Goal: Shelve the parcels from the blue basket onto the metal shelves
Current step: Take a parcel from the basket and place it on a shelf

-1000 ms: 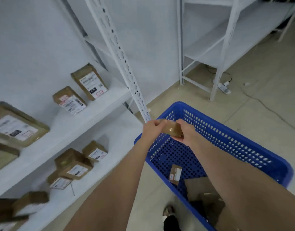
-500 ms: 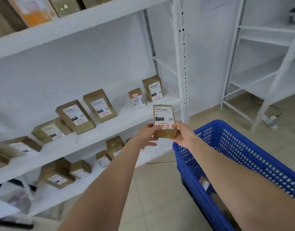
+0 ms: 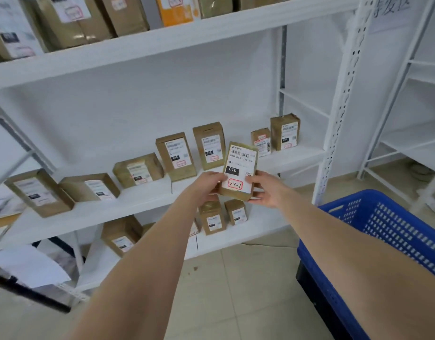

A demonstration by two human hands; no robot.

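Observation:
A small brown parcel with a white label facing me is held upright in front of the middle metal shelf. My left hand grips its lower left edge and my right hand grips its lower right edge. The blue basket stands at the lower right, its inside hidden by my right forearm. The parcel hangs just off the shelf's front edge, between the standing parcels there.
Several brown labelled parcels stand along the middle shelf, such as one behind the held parcel. More sit on the lower shelf and the top shelf. A perforated white upright rises at the right; another white rack stands beyond it.
Both hands lifted the parcel out of the basket, turned its label toward me and carried it up and left to the middle shelf. My view rose from the basket to the shelves.

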